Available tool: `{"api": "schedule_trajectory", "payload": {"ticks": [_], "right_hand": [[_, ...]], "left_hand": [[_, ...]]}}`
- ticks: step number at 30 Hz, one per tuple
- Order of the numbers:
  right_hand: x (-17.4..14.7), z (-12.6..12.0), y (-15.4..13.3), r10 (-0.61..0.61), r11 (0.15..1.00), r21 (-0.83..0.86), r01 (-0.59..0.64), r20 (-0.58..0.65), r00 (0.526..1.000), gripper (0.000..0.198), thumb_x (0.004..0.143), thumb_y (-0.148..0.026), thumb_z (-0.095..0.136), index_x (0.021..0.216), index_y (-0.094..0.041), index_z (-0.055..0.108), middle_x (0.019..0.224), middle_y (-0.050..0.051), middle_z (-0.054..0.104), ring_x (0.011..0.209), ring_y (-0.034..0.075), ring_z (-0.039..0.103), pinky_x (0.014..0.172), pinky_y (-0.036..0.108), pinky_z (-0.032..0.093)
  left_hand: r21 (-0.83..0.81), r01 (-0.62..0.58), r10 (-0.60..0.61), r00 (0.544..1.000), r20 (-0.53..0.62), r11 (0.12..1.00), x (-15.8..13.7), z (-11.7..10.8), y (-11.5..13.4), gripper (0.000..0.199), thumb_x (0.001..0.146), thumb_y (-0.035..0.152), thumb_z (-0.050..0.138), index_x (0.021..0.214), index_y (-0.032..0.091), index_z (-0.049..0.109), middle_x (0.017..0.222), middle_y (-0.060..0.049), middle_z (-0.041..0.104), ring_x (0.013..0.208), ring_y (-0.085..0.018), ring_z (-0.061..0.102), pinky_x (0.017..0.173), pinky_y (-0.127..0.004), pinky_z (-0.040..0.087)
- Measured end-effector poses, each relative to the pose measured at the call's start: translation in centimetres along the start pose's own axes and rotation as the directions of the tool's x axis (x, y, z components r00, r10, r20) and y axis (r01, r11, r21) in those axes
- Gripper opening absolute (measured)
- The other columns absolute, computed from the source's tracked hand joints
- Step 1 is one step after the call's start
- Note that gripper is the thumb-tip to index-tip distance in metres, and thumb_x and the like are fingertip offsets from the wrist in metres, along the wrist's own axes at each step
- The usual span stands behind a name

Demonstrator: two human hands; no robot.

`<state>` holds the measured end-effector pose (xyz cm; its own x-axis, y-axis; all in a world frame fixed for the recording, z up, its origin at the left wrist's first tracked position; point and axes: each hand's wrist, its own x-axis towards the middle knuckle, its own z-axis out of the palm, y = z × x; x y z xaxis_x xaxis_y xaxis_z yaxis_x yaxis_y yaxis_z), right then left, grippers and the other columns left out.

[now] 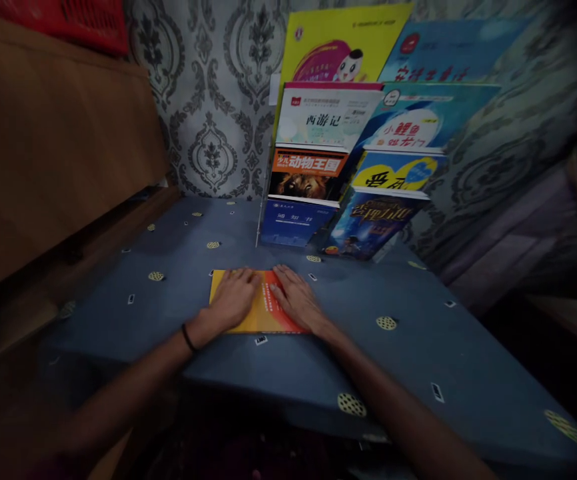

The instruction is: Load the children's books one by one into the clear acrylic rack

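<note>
A thin yellow and orange-red book (249, 321) lies flat on the blue patterned tablecloth (178, 353). My left hand (234, 297) rests palm down on the yellow part, its fingers laid over the cover and a dark band round the wrist. On the orange-red part lies my right hand (296, 297), flat, with fingers stretched out and the thumb a little apart. Both hands touch the book without gripping it, and they cover much of its face. Small white print shows between them.
Behind the book stands a tiered rack of upright books, among them a blue book (296, 223), a lion-cover book (308, 177) and a dark blue book (368, 223). A wooden cabinet (58, 147) with a red basket (68, 23) on top stands left. Patterned wallpaper (208, 147) backs the table.
</note>
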<state>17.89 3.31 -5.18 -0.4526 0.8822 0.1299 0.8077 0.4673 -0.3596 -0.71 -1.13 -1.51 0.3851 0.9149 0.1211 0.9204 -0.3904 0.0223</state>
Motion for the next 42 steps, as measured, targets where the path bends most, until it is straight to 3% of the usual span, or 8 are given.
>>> {"api": "schedule_trajectory", "payload": {"ticks": [5, 15, 25, 29, 32, 35, 38, 42], "right_hand": [[0.3, 0.3, 0.5, -0.04, 0.999, 0.008, 0.04, -0.042, 0.998, 0.056, 0.101, -0.035, 0.035, 0.151, -0.012, 0.045, 0.157, 0.016, 0.046, 0.148, 0.027, 0.04, 0.121, 0.05, 0.032], [0.1, -0.6, -0.2, 0.004, 1.0, -0.008, -0.003, 0.032, 0.999, 0.058, 0.102, -0.034, 0.035, 0.152, -0.006, 0.041, 0.16, 0.018, 0.041, 0.151, 0.027, 0.034, 0.123, 0.047, 0.028], [-0.8, -1.2, -1.2, 0.023, 0.996, -0.091, -0.025, -0.024, 0.999, 0.05, 0.102, -0.029, 0.038, 0.146, -0.012, 0.05, 0.158, 0.016, 0.045, 0.149, 0.029, 0.038, 0.123, 0.056, 0.024], [-1.4, -1.6, -3.5, -0.149, 0.986, -0.077, 0.147, -0.029, 0.988, 0.044, 0.1, -0.025, 0.041, 0.138, -0.014, 0.059, 0.152, 0.017, 0.052, 0.147, 0.029, 0.041, 0.123, 0.055, 0.025], [-1.4, -0.8, -5.9, -0.317, 0.948, 0.037, 0.316, 0.033, 0.948, 0.05, 0.101, -0.03, 0.039, 0.146, -0.011, 0.05, 0.155, 0.017, 0.048, 0.149, 0.026, 0.039, 0.124, 0.049, 0.029], [-0.7, 0.4, -7.3, -0.354, 0.934, 0.073, 0.348, 0.081, 0.932, 0.057, 0.101, -0.03, 0.038, 0.152, -0.003, 0.039, 0.16, 0.021, 0.039, 0.152, 0.027, 0.032, 0.124, 0.05, 0.029], [0.0, 0.9, -6.5, -0.32, 0.947, 0.053, 0.316, 0.099, 0.942, 0.058, 0.102, -0.033, 0.038, 0.152, -0.005, 0.04, 0.16, 0.021, 0.038, 0.153, 0.028, 0.03, 0.125, 0.052, 0.027], [0.1, -0.1, -3.3, -0.226, 0.974, -0.007, 0.227, 0.071, 0.971, 0.059, 0.102, -0.039, 0.039, 0.151, -0.006, 0.044, 0.16, 0.02, 0.039, 0.152, 0.028, 0.032, 0.126, 0.05, 0.026]], "left_hand": [[-0.017, -0.057, 0.057, 0.998, -0.006, 0.998, 0.6, 0.7, 1.9, 0.04, 0.104, 0.015, 0.032, 0.139, 0.013, 0.049, 0.149, -0.017, 0.054, 0.142, -0.027, 0.047, 0.113, -0.053, 0.039], [0.035, 0.171, -0.172, 0.985, 0.025, 0.985, -3.8, -0.2, -3.2, 0.042, 0.104, 0.018, 0.032, 0.143, 0.016, 0.049, 0.154, -0.016, 0.049, 0.141, -0.026, 0.049, 0.113, -0.049, 0.041], [-0.024, 0.207, -0.206, 0.978, 0.046, 0.978, -3.9, 0.1, -3.4, 0.044, 0.107, 0.03, 0.032, 0.146, 0.016, 0.047, 0.158, -0.013, 0.043, 0.147, -0.026, 0.042, 0.114, -0.05, 0.04], [-0.014, 0.207, -0.207, 0.978, 0.005, 0.978, -3.8, 0.5, -3.4, 0.043, 0.107, 0.028, 0.033, 0.144, 0.017, 0.05, 0.156, -0.013, 0.047, 0.144, -0.025, 0.046, 0.114, -0.046, 0.041], [-0.002, 0.196, -0.196, 0.979, -0.051, 0.981, -3.8, 1.0, -3.5, 0.042, 0.107, 0.028, 0.033, 0.143, 0.016, 0.052, 0.154, -0.014, 0.05, 0.142, -0.025, 0.049, 0.113, -0.044, 0.042], [-0.002, 0.178, -0.177, 0.981, -0.074, 0.984, -3.8, 1.4, -3.7, 0.042, 0.107, 0.027, 0.034, 0.143, 0.015, 0.052, 0.152, -0.015, 0.051, 0.142, -0.026, 0.049, 0.113, -0.046, 0.043], [0.006, 0.163, -0.162, 0.983, -0.092, 0.987, -3.9, 1.8, -3.9, 0.043, 0.106, 0.025, 0.034, 0.142, 0.014, 0.053, 0.151, -0.015, 0.053, 0.141, -0.027, 0.05, 0.111, -0.047, 0.044], [0.017, 0.121, -0.116, 0.977, -0.178, 0.993, -4.0, 2.4, -4.2, 0.042, 0.105, 0.024, 0.035, 0.141, 0.013, 0.053, 0.149, -0.015, 0.055, 0.14, -0.027, 0.052, 0.11, -0.047, 0.046]]}}
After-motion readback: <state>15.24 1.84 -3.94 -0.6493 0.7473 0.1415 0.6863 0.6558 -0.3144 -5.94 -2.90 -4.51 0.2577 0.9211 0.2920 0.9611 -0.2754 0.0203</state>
